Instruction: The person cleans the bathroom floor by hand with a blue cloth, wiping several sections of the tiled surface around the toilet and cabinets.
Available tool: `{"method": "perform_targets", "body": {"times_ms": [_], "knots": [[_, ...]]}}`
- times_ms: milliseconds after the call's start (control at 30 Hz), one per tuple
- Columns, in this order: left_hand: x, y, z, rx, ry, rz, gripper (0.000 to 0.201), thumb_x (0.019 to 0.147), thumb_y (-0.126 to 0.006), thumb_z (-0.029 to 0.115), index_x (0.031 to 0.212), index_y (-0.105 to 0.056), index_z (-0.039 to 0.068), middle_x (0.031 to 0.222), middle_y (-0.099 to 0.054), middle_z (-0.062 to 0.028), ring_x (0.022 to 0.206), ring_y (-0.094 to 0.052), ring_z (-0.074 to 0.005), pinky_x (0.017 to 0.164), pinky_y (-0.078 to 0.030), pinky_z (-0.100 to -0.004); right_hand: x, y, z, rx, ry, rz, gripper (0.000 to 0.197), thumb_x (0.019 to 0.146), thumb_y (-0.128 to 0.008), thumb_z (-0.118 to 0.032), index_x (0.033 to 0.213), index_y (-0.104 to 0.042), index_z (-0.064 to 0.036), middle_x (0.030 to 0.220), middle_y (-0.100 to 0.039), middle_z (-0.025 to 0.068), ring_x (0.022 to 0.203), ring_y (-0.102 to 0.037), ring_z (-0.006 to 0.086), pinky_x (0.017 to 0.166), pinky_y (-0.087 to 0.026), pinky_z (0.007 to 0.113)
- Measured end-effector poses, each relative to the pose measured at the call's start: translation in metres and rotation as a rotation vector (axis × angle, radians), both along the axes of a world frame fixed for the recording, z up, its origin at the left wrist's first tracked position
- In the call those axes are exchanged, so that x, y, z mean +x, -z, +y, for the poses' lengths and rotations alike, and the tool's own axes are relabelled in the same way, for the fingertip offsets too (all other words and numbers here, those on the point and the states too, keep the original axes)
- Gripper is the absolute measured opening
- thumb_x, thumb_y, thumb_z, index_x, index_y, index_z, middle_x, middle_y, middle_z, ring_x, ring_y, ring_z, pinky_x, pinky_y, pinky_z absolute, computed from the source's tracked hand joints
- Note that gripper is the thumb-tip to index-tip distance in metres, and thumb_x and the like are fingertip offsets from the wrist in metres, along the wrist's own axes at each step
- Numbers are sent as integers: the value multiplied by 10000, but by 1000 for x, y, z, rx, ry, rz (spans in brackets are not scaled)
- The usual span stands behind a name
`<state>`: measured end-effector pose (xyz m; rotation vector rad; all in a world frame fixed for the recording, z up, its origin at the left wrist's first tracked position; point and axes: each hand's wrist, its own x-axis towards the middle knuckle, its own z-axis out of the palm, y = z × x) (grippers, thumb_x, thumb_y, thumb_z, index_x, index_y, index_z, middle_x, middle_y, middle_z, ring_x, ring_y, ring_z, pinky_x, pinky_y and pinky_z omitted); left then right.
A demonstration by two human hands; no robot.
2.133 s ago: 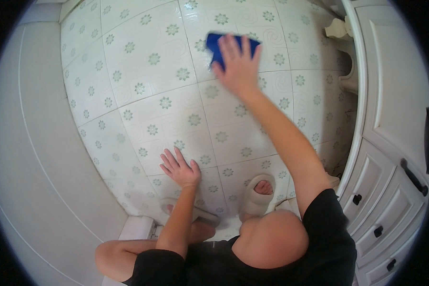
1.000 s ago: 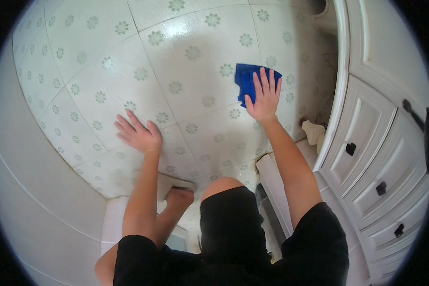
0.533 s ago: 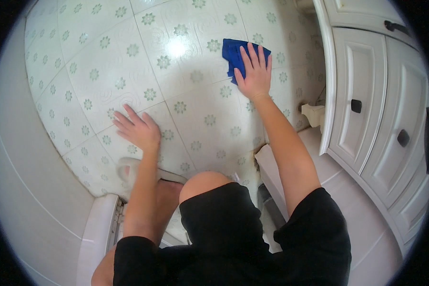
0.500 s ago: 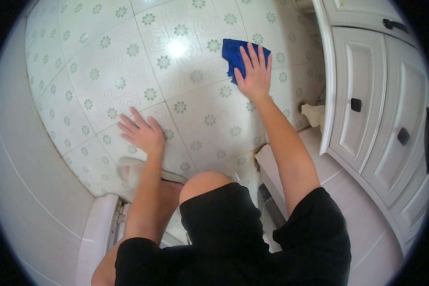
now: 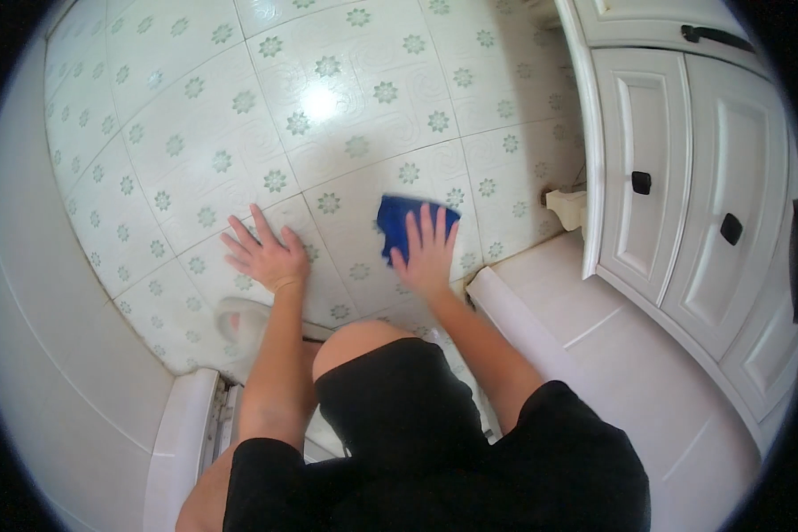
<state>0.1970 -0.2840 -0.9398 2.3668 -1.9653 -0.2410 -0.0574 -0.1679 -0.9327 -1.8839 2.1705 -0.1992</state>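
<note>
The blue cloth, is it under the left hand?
No, the blue cloth lies under the right hand, while the left hand is spread out on the patterned floor apart from it.

A person extends both arms (image 5: pixel 279 377) forward, left hand (image 5: pixel 273 259) palm down with fingers (image 5: pixel 263 227) splayed, right hand (image 5: pixel 427 257) flattened, fingers slightly parted, a bare knee (image 5: pixel 359 341) bent between.

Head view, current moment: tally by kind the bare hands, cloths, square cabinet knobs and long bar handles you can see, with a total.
Hands: 2 (left hand, right hand)
Blue cloth: 1, under the right hand
Black square knobs: 2, on the white cabinet
Black bar handle: 1
Total: 6
</note>
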Motion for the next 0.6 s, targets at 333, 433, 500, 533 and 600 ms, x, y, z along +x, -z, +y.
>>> {"method": "perform_targets", "body": {"times_ms": [333,433,500,533,600], "knots": [[2,5,-1,-49,40,-50,755,951,-558,447,1655,-396,228,1743,-226,-201,1579,-173,-522,1229,-119,-733,-42,21,-4,-19,1126,221,757,1066,-503,-359,1587,-289,146,1667,-238,388,1549,-253,532,1258,-211,629],[4,5,-2,-32,35,-57,759,943,-574,438,1651,-401,225,1742,-236,-193,1584,-165,-514,1239,-108,-719,-93,21,-23,-117,1409,275,680,1046,-543,-300,1502,-383,179,1545,-415,375,1447,-396,503,1222,-298,587],[3,3,-2,-30,26,-54,765,939,-586,431,1651,-400,225,1741,-241,-187,1588,-158,-507,1242,-101,-713,-122,26,-28,-113,1411,350,658,1033,-562,-287,1481,-413,171,1516,-445,362,1422,-427,479,1205,-325,574],[5,3,-2,-29,24,-54,767,936,-591,428,1651,-400,226,1740,-244,-184,1589,-155,-504,1244,-98,-711,-137,31,-28,-107,1413,386,648,1026,-571,-280,1471,-427,168,1502,-460,355,1410,-443,467,1196,-338,568],[1,4,-3,-48,29,-48,774,931,-605,418,1653,-398,231,1743,-243,-177,1594,-151,-495,1245,-93,-708,-173,38,-30,-124,1493,418,617,1022,-563,-273,1449,-456,158,1500,-481,339,1406,-461,453,1190,-355,549]]}}
